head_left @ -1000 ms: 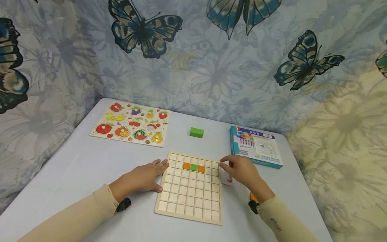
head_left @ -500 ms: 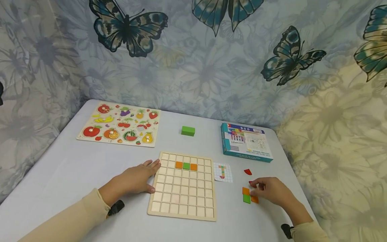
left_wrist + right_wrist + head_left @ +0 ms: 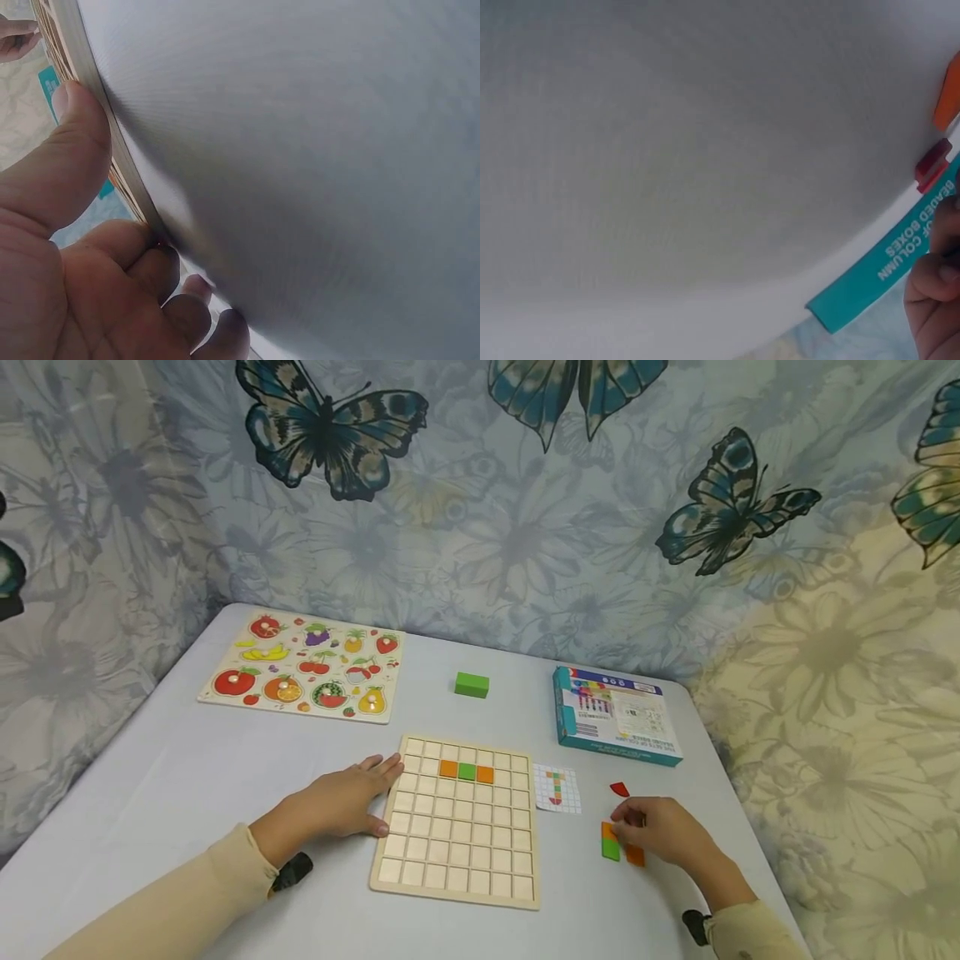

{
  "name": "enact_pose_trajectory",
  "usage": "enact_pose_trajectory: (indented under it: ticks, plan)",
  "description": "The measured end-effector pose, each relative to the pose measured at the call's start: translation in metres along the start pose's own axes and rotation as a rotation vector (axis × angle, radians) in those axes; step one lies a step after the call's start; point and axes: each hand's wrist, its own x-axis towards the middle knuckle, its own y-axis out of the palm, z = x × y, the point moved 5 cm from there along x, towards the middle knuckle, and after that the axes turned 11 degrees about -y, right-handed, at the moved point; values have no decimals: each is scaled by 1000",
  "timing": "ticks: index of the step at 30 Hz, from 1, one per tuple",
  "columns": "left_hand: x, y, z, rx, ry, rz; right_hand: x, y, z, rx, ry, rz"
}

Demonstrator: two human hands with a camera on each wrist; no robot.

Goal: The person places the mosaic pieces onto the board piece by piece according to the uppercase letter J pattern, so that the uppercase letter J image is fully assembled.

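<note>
My left hand (image 3: 341, 803) lies along the left edge of the wooden grid board (image 3: 456, 906); fingertips and thumb touch its rim. The left wrist view shows that thumb (image 3: 79, 142) against the frame's side. An orange tile (image 3: 448, 769), a green tile (image 3: 467, 772) and another orange tile (image 3: 485, 774) sit side by side in the second row. Right of the board, my right hand (image 3: 660, 831) bends its fingers down over loose pieces. Its fingertips are right at an orange tile (image 3: 607, 831) beside a green tile (image 3: 611, 850). I cannot tell whether they pinch anything.
A red curved piece (image 3: 619, 789) lies beyond the right hand, and another orange tile (image 3: 636, 856) below it. A pattern card (image 3: 557, 789) lies beside the board. Farther back are a fruit puzzle (image 3: 300, 668), a green block (image 3: 472, 685) and a teal-edged box (image 3: 618, 716).
My right hand has moved from the board's upper right corner to the loose pieces, uncovering the pattern card. Over the last half second it shifts slightly. The left hand stays at the board.
</note>
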Motion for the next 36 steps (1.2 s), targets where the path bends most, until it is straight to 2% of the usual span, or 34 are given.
enact_pose_trajectory:
  ticks: [9, 16, 26, 36]
  plan:
    - [2, 2, 4, 1, -12, -1, -2, 3, -1, 5, -20, -1]
    - [-1, 1, 1, -2, 23, 11, 2, 3, 1, -33, -18, -8]
    - [1, 2, 1, 12, 13, -1, 5, -1, 0, -108, 0, -24]
    - [3, 3, 1, 15, 18, 6, 1, -1, 7, -73, -7, -8]
